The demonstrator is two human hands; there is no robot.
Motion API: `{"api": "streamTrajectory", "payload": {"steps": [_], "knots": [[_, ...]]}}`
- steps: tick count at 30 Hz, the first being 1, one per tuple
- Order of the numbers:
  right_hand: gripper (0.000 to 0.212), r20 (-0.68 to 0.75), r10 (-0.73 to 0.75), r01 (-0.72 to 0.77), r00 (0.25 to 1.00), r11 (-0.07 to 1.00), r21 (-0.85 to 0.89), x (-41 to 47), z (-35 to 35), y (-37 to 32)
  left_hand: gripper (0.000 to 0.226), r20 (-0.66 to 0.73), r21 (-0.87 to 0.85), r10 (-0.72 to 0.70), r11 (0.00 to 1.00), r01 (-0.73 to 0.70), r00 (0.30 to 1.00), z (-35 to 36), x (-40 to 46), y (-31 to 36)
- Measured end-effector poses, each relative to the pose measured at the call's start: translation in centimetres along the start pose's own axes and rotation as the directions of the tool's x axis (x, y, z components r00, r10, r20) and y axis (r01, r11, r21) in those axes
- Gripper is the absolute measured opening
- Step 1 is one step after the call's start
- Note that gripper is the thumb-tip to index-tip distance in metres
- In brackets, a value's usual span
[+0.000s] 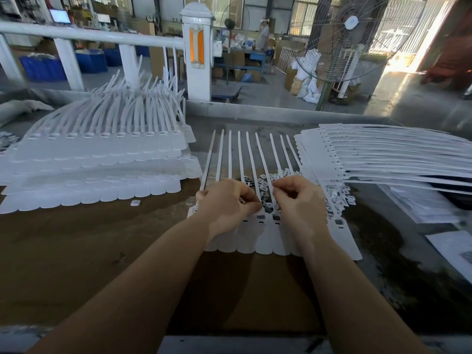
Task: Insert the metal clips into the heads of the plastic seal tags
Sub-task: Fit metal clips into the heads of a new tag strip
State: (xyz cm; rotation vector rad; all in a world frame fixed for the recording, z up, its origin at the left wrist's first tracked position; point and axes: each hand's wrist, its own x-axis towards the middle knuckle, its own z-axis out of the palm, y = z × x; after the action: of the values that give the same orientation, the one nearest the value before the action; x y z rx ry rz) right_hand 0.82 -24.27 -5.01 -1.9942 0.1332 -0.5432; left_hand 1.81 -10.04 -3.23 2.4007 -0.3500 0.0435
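Note:
A strip of joined white plastic seal tags [265, 238] lies flat in front of me, its thin tails pointing away. Small metal clips [268, 181] lie heaped across the tails just beyond the heads. My left hand [227, 205] hovers over the left heads with fingers curled, and small clips seem to sit inside its curled fingers. My right hand [298, 200] is beside it over the middle heads, its fingertips pinched together; what they hold is too small to see. A few open head sockets [261, 217] show between the two hands.
A tall stack of tag strips [97, 159] fills the left of the table, and another stack [383, 154] fans out at the right. One loose clip [135, 203] lies near the left stack. Paper sheets [454, 249] lie at the right edge. A fan stands beyond the table.

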Motion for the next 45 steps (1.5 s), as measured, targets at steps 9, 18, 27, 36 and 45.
{"api": "streamTrajectory", "payload": {"steps": [9,18,27,36,45], "knots": [[0.015,0.022,-0.030,0.031,0.999,0.998,-0.055,0.1,0.0,0.1,0.009,0.040,0.103,-0.030,0.994,0.026,0.999,0.4,0.5,0.1],[0.016,0.017,-0.029,0.029,0.999,0.998,-0.052,0.0,0.1,0.1,0.010,0.096,0.046,-0.064,0.997,0.060,0.993,0.1,1.1,0.3],[0.017,0.015,-0.017,0.018,1.000,0.999,-0.044,-0.1,0.1,-0.1,0.025,0.061,-0.005,-0.070,0.997,0.071,0.996,0.4,1.0,0.1],[0.015,-0.122,-0.016,0.022,0.992,0.999,0.042,-0.1,-0.4,-0.3,0.018,0.072,0.000,-0.071,0.997,0.072,0.995,0.5,0.8,0.1],[0.013,-0.168,-0.016,-0.003,0.986,0.993,-0.117,-0.1,-0.8,-0.3,0.016,0.111,-0.022,-0.071,0.997,0.074,0.991,-0.5,0.6,-1.4]]}}
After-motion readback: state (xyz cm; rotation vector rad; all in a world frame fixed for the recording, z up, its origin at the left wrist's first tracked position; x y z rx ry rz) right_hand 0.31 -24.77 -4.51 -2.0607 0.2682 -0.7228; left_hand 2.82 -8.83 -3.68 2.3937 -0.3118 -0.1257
